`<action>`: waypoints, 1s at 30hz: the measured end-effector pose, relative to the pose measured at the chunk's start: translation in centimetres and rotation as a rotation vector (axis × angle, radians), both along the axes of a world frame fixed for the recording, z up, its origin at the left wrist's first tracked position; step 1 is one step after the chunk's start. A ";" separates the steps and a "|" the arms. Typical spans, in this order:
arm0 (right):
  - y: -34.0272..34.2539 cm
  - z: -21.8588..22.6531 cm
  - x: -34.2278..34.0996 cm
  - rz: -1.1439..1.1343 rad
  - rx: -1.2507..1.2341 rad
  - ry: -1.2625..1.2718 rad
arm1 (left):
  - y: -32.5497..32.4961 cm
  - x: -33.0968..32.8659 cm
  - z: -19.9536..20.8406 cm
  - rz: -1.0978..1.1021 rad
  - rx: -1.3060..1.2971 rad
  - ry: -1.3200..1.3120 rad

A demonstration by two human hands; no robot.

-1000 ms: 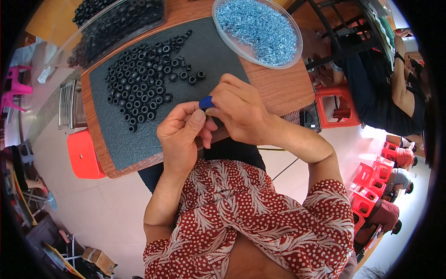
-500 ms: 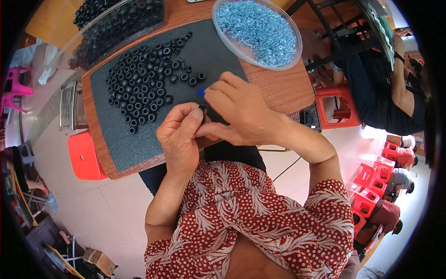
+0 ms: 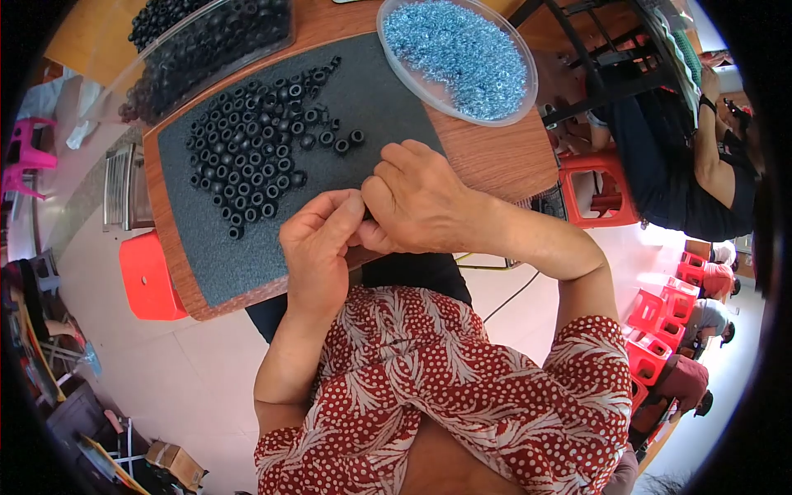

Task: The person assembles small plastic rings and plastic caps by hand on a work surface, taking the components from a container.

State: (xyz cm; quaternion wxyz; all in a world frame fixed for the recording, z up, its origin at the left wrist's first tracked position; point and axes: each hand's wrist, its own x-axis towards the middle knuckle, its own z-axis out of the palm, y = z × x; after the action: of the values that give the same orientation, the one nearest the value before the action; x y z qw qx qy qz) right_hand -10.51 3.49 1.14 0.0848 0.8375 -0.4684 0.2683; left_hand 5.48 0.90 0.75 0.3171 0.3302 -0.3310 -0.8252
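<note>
Stretching beneath everything, a wooden bench bears a dark mat and a round dish of pale-blue bits. At the mat's near edge, the left hand and right hand meet, fingers curled together; what they grasp, if anything, cannot be told. Small black rings lie clustered on the mat, beyond the left hand.

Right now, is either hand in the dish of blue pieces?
No, the left hand and right hand are together, clear of the dish.

Brightly lit; glare on floor at right; edges fisheye-bent, corners black.
</note>
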 end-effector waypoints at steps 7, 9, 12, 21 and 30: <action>0.2 -0.4 -0.4 0.047 0.015 0.020 | 0.4 0.8 -0.1 -0.113 -0.043 -0.028; 0.2 -0.3 -0.4 0.067 -0.001 -0.003 | 0.7 0.7 -0.1 -0.093 -0.052 -0.022; 0.2 -0.2 -0.4 0.106 -0.017 -0.016 | 1.0 0.5 -0.2 -0.062 -0.052 -0.017; 0.0 -0.2 -0.7 0.149 -0.048 0.019 | 0.8 0.2 -0.4 -0.087 -0.120 -0.038; 0.1 -0.8 -0.8 0.110 -0.103 0.136 | -0.2 0.2 0.0 -0.136 -0.183 -0.142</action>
State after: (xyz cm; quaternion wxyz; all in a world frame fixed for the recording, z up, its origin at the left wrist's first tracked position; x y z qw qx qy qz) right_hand -11.31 3.62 0.37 0.1446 0.8727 -0.4005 0.2389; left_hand 5.72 0.69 0.78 0.2650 0.3341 -0.4480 -0.7858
